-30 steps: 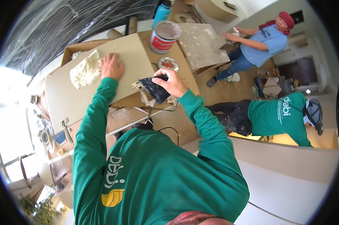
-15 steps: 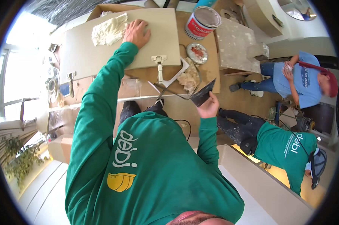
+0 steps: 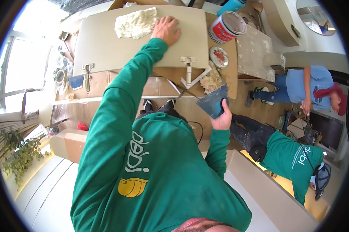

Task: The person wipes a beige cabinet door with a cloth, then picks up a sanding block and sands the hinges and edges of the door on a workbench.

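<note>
A beige cabinet door (image 3: pixel 105 50) lies flat on the work table, with metal hinges (image 3: pixel 188 66) along its near edge. My left hand (image 3: pixel 166 31) rests on the door with fingers extended, at the right end of a crumpled cream cloth (image 3: pixel 136 22). In my right hand (image 3: pixel 222 120) is a dark blue-grey sheet of sandpaper (image 3: pixel 214 101), pinched at its lower right edge with the thumb on its face. It is tilted up in front of the table's near edge.
A red and white paint can (image 3: pixel 227 27) stands right of the door, near its stained lid (image 3: pixel 219 57). Crumpled paper (image 3: pixel 211 79) lies by the table edge. On the right are two people, one in a blue shirt (image 3: pixel 308 85), the other in a green top (image 3: pixel 290 154).
The door and table have shifted right in view. My right hand has turned the sandpaper so its face shows more fully. My left hand stays beside the cloth. The blue-shirted person's arms have lowered.
</note>
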